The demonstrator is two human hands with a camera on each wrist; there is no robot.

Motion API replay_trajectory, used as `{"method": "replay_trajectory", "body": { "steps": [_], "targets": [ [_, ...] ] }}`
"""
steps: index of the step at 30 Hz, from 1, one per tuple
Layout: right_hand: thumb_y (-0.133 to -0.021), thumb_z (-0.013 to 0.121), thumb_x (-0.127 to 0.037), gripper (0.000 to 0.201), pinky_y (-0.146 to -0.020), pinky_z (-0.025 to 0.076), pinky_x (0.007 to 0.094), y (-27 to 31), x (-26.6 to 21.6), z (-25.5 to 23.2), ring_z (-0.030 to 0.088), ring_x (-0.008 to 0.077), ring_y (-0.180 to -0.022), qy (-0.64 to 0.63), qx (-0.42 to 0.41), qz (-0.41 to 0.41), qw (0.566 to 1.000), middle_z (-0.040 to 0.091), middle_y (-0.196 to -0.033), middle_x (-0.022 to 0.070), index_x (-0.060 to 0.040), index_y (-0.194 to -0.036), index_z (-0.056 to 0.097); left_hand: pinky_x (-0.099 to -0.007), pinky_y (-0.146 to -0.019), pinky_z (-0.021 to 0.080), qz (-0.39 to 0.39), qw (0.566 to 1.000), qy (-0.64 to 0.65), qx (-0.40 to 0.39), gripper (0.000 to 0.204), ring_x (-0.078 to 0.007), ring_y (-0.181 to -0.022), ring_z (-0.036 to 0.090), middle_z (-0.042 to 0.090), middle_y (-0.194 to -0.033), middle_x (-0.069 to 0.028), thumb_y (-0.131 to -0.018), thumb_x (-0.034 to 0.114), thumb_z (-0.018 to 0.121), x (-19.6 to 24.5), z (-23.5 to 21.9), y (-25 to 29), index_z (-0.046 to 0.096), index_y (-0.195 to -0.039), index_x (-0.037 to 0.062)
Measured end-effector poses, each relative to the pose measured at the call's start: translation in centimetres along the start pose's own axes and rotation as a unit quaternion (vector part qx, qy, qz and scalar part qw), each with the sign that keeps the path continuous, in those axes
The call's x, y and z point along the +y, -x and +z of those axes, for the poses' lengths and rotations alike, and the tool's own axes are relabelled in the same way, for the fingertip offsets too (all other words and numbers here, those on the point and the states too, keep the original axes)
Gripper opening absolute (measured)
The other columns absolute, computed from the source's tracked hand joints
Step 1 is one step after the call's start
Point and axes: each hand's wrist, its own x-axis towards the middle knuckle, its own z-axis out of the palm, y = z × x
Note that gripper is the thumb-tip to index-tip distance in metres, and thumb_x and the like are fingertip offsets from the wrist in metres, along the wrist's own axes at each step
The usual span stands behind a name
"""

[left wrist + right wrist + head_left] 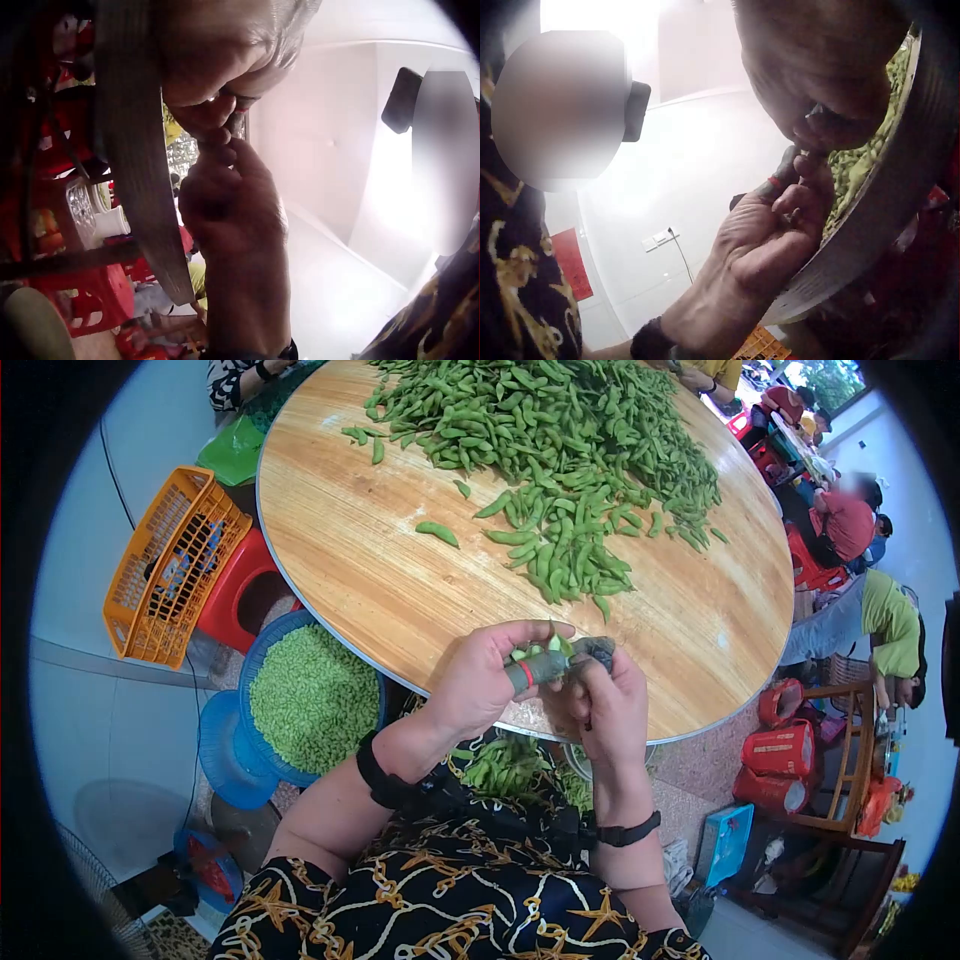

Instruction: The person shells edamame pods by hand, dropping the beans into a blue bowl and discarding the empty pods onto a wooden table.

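Over the near edge of the round wooden table (370,550), my left hand (468,678) holds green soybean pods (556,645) between thumb and curled fingers. One of its fingers wears a dark finger cover with a red band (530,669). My right hand (618,710), fingers curled in and fingertips darkly covered, pinches at the pod's end against the left fingertips. Both hands meet closely in the wrist views, where the fingers mostly hide the pod. A big heap of soybean pods (560,440) spreads across the table, some loose ones lying nearer the hands.
A blue basin (262,745) full of shelled beans stands at the left below the table. More pods (505,765) lie at my lap. Beyond the basin are a red stool (225,605) and an orange crate (140,590). Other people sit around the room, with red stools at right.
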Motion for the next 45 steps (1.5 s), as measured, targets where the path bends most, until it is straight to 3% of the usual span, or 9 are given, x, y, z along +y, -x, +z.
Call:
{"method": "replay_trajectory", "body": {
  "steps": [5,10,16,23,29,31,38,42,45],
  "targets": [
    [-0.085,0.054,-0.006,0.008,-0.045,0.032,0.0169,-0.3,0.0,-0.7,0.042,0.0022,-0.05,0.025,-0.057,-0.001,0.998,0.055,-0.065,-0.0019,-0.0003,-0.091,0.057,-0.0184,-0.062,0.044,-0.009,0.997,0.071,-0.019,0.034,-0.0059,-0.073,0.053,0.058,-0.091,0.0006,-0.088,0.001,0.052,-0.5,-0.9,-0.3,0.051,-0.122,0.0008],
    [-0.086,0.058,-0.009,0.016,-0.062,0.043,0.02,-0.8,-0.7,-1.2,0.053,0.0044,-0.069,0.115,-0.095,-0.08,0.986,0.06,-0.077,-0.0014,0.0015,-0.098,0.059,-0.0248,-0.075,0.045,0.167,0.882,-0.44,0.028,0.043,-0.0127,-0.076,0.057,0.06,-0.085,-0.0047,-0.084,0.002,0.056,-0.3,-0.2,0.4,0.046,-0.125,0.0041],
    [-0.085,0.06,-0.01,0.009,-0.043,0.034,0.0174,0.3,-0.9,-1.2,0.042,0.0018,-0.048,0.022,-0.103,0.042,0.994,0.053,-0.062,-0.0035,-0.0012,-0.085,0.058,-0.0287,-0.068,0.047,0.301,0.816,-0.489,-0.069,0.036,-0.018,-0.072,0.059,0.058,-0.078,-0.008,-0.074,0.004,0.068,0.4,-0.7,0.7,0.06,-0.109,0.0085],
    [-0.086,0.056,-0.011,0.009,-0.033,0.021,0.017,0.2,0.7,-0.7,0.03,0.0018,-0.036,-0.373,-0.209,0.175,0.887,0.039,-0.051,-0.0057,-0.0024,-0.086,0.053,-0.0226,-0.065,0.045,0.179,0.958,-0.2,-0.098,0.012,-0.0095,-0.071,0.055,0.057,-0.08,-0.0009,-0.084,0.003,0.058,0.2,-1.5,1.4,0.057,-0.096,0.0038],
    [-0.084,0.059,-0.014,0.014,-0.038,0.034,0.0235,-2.1,-2.9,-3.1,0.043,0.0081,-0.041,0.14,-0.337,0.004,0.931,0.05,-0.053,0.0006,-0.0012,-0.082,0.054,-0.0175,-0.058,0.04,0.125,0.977,-0.174,-0.009,0.007,-0.0042,-0.068,0.048,0.053,-0.086,0.0006,-0.088,0.007,0.054,0.2,-2.0,0.5,0.052,-0.093,0.0043],
    [-0.081,0.062,-0.017,0.018,-0.046,0.043,0.0352,-4.1,-2.3,-2.9,0.055,0.0212,-0.047,0.427,0.023,-0.23,0.874,0.058,-0.058,0.012,-0.0001,-0.079,0.055,-0.0177,-0.061,0.04,0.15,0.957,-0.25,0.004,0.009,-0.0035,-0.071,0.047,0.053,-0.086,0.0011,-0.087,0.008,0.057,0.1,-1.9,0.3,0.052,-0.094,0.0043],
    [-0.077,0.064,-0.016,0.018,-0.051,0.046,0.0398,-3.7,0.1,-1.6,0.059,0.0316,-0.054,0.642,0.086,-0.246,0.721,0.059,-0.06,0.0153,0.0004,-0.08,0.055,-0.0168,-0.061,0.039,0.17,0.925,-0.334,0.057,0.026,-0.0025,-0.072,0.047,0.055,-0.083,0.0036,-0.087,0.012,0.06,0.1,-0.9,0.4,0.056,-0.111,0.0044],
    [-0.082,0.06,-0.009,0.011,-0.039,0.032,0.0214,-1.8,-0.8,-1.9,0.04,0.0047,-0.043,0.136,-0.053,0.024,0.989,0.049,-0.059,-0.0039,0.0007,-0.087,0.058,-0.0154,-0.059,0.037,0.045,0.989,-0.137,0.033,0.029,-0.0021,-0.07,0.047,0.058,-0.087,0.0028,-0.086,0.011,0.06,-0.1,-0.6,0.2,0.057,-0.114,0.0044],
    [-0.082,0.059,-0.008,0.007,-0.04,0.027,0.017,-0.4,-1.8,-1.4,0.037,0.0014,-0.044,-0.058,-0.102,0.148,0.982,0.048,-0.058,-0.0045,-0.0012,-0.085,0.058,-0.0149,-0.057,0.036,-0.04,0.996,0.013,-0.073,0.031,-0.0021,-0.068,0.047,0.059,-0.086,0.0017,-0.085,0.011,0.061,-0.2,-1.1,0.1,0.057,-0.114,0.0035]
  ]
}}
